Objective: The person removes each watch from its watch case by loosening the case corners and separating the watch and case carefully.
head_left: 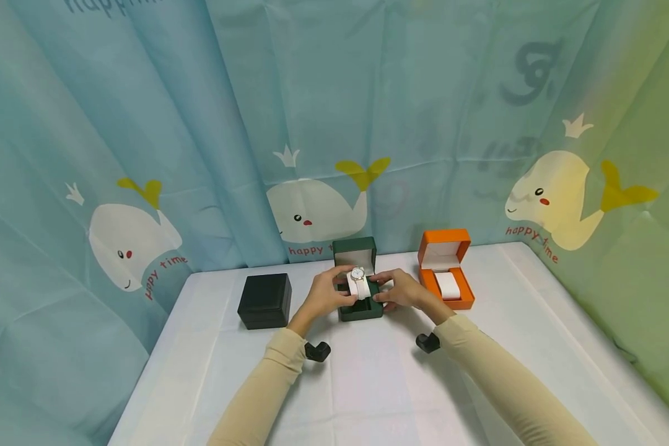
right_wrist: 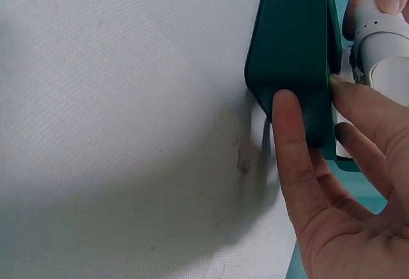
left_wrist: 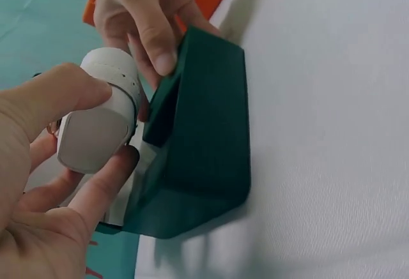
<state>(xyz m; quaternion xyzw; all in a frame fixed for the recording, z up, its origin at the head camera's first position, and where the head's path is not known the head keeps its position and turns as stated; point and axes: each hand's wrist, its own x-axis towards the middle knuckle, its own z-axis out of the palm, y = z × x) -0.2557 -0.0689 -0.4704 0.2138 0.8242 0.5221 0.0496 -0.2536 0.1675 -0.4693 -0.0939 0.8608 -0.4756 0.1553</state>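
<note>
My left hand (head_left: 323, 295) pinches a white watch cushion (left_wrist: 96, 140) between thumb and fingers. Wrapped round the cushion is a wristwatch (head_left: 358, 274) with a white strap (left_wrist: 114, 67) and a round pale dial. Cushion and watch are over the base of a green watch box (head_left: 361, 314), whose lid stands up at the back. At the box's right side, my right hand (head_left: 402, 288) grips the base, its thumb at the rim and a finger (right_wrist: 289, 122) against the outer wall. Part of the box's inside is hidden behind the hands and cushion.
An open orange watch box (head_left: 464, 297) with a white cushion (head_left: 448, 285) stands to the right. On the left sits a closed black box (head_left: 264, 301). The white-covered table (head_left: 362, 390) meets a whale-print curtain (head_left: 323, 124) behind the boxes.
</note>
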